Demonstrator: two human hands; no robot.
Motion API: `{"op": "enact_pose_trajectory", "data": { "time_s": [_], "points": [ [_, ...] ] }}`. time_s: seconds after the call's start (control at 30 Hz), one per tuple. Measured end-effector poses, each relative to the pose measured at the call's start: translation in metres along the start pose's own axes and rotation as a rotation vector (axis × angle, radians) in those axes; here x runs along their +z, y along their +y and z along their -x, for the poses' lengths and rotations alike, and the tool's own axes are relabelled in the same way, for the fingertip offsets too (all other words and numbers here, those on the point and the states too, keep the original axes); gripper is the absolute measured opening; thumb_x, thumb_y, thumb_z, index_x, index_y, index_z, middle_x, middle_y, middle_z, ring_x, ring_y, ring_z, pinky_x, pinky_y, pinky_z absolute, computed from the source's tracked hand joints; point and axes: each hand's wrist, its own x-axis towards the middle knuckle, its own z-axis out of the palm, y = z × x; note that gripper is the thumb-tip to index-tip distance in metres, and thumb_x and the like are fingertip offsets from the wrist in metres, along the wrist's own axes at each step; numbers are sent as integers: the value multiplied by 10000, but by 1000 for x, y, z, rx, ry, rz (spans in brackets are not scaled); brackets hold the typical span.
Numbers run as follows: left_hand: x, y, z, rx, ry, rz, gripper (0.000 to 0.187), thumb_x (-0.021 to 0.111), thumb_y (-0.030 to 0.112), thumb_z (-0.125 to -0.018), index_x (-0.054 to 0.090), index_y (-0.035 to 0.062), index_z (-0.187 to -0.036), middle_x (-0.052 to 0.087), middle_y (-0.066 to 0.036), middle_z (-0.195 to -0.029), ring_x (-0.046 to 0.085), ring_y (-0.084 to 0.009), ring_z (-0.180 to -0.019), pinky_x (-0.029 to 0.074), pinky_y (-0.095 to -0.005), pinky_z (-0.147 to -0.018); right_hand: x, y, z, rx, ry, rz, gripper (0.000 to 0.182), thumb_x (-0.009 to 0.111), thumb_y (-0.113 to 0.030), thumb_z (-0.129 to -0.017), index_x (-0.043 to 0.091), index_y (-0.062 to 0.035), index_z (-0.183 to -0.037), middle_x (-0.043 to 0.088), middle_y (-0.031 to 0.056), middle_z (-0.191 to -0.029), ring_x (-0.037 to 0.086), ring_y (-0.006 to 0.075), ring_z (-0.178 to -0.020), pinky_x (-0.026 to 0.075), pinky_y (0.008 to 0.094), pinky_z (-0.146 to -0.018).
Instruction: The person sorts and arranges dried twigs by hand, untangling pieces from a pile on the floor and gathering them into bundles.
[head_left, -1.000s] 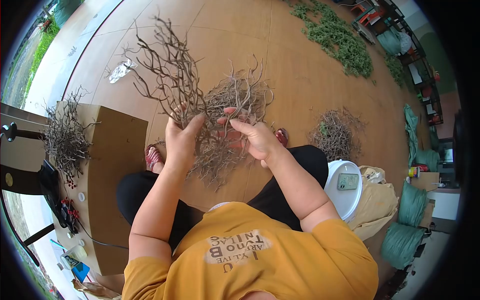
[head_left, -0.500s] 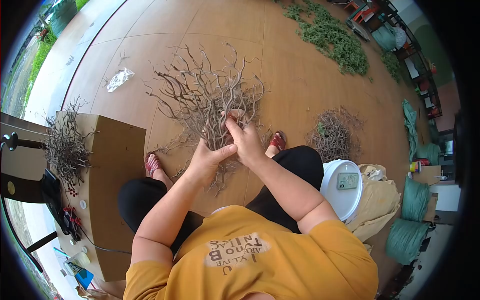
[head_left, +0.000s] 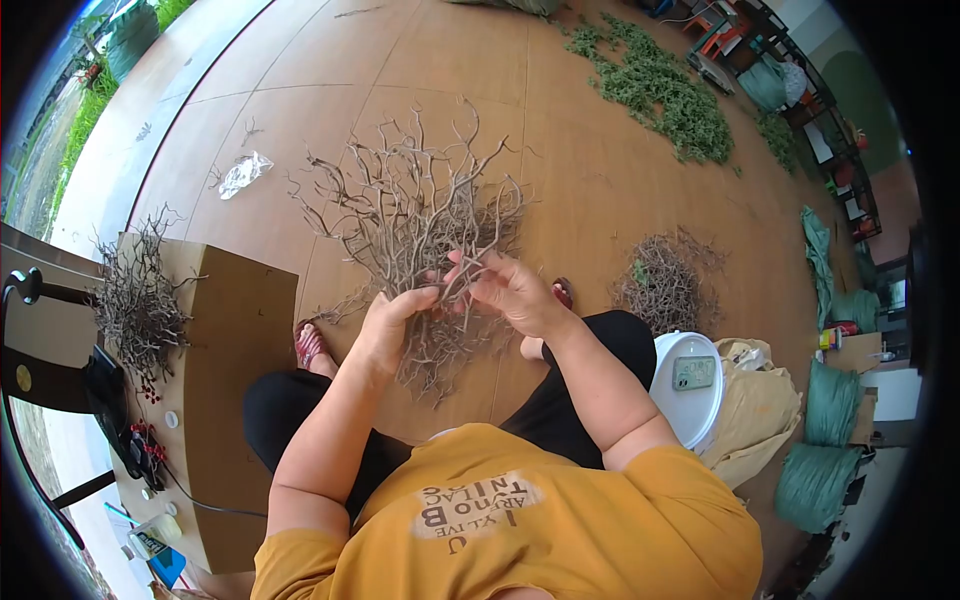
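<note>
A bundle of curly brown twigs [head_left: 400, 215] fans upward and away from me. My left hand [head_left: 390, 325] is closed round its lower stems, thumb lying across the front. On the bundle's right side, my right hand [head_left: 515, 295] has its fingers bent about a forked twig [head_left: 468, 272]; the exact fingertip contact is partly hidden among the branches. Below and behind the hands lies a loose heap of similar twigs [head_left: 435, 370] on the floor, between my feet.
A cardboard box [head_left: 240, 400] at left carries another twig bunch [head_left: 140, 300]. At right are a twig pile [head_left: 665, 285], a white lidded bucket [head_left: 690, 425] with a phone-like device [head_left: 694, 373] on it, and a brown paper bag [head_left: 755, 400]. Green foliage [head_left: 670, 100] lies farther off.
My hands have moved apart: the right shifted a little right and its fingers opened somewhat, while the left slid slightly left and down. The twig bundle's branches have spread and turned a little.
</note>
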Motion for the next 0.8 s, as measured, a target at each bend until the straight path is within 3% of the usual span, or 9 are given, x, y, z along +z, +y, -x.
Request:
{"op": "enact_pose_trajectory", "data": {
  "time_s": [0.1, 0.2, 0.23, 0.33, 0.43, 0.53, 0.57, 0.7, 0.8],
  "points": [
    [19, 8, 15, -59, 23, 115, 410, 639, 170, -797, 554, 8, -1164, 647, -86, -1001, 619, -159, -872, 490, -284, -757, 1, 27, -7, -58, 175, 149, 387, 550, -94, -918, 475, -92, -1297, 568, 69, -1143, 561, 203, -971, 443, 336, -870],
    [30, -16, 3, 121, 41, 121, 384, 637, 95, -801, 547, 13, -1166, 632, -78, -1043, 610, -157, -914, 493, -287, -784, -8, 82, -13, -460, 439, 1027, 422, 585, -94, -873, 505, -151, -1284, 547, 121, -1203, 535, 286, -1033, 424, 386, -890],
    [28, -16, 2, 105, 49, 114, 298, 619, 19, -809, 565, 34, -1101, 620, -33, -972, 591, -138, -901, 488, -309, -784, 1, 62, -13, -443, 390, 1271, 465, 612, -137, -828, 518, -180, -1282, 516, 160, -1248, 501, 342, -1071, 404, 428, -902],
    [21, -25, -3, 207, 80, 23, 289, 604, 0, -818, 552, 28, -1101, 619, -42, -976, 592, -131, -900, 488, -279, -780, 11, 31, -8, -268, 230, 1411, 471, 594, -98, -814, 541, -144, -1279, 421, 130, -1355, 437, 304, -1200, 308, 416, -1025],
    [25, -27, -1, 203, 86, 54, 289, 585, -21, -824, 533, 13, -1107, 613, -57, -980, 606, -142, -856, 498, -277, -749, -6, 19, 2, -284, 96, 1374, 415, 588, -239, -852, 558, -139, -1254, 494, 172, -1279, 484, 336, -1141, 389, 429, -955],
    [7, -21, -4, 140, 168, 18, 316, 579, -22, -826, 512, 8, -1133, 598, -77, -1016, 616, -163, -796, 508, -294, -717, -23, 1, 17, -75, 82, 990, 405, 591, -233, -876, 553, -66, -1243, 549, 162, -1221, 555, 291, -1078, 431, 386, -931],
    [4, -15, -4, 144, 212, -35, 301, 573, -50, -806, 529, -1, -1100, 613, -84, -1002, 639, -198, -767, 526, -314, -671, -20, -10, 19, 70, 234, 702, 316, 582, -211, -912, 574, -5, -1153, 617, 110, -1095, 614, 189, -933, 479, 301, -849],
    [-1, -15, -5, 185, 203, -124, 342, 572, -57, -801, 503, 0, -1131, 596, -87, -1066, 641, -200, -784, 526, -306, -697, -16, -14, 6, -109, 435, 417, 166, 528, -183, -955, 584, -30, -984, 610, 21, -966, 577, 90, -905, 483, 249, -806],
    [-1, -22, -7, 141, 136, -157, 405, 573, -59, -796, 481, -2, -1186, 591, -71, -1059, 623, -186, -859, 520, -308, -746, -1, 3, -10, -120, 504, 274, 192, 518, -155, -955, 519, -32, -1101, 590, 11, -994, 572, 104, -926, 482, 253, -811]
  ]
}}
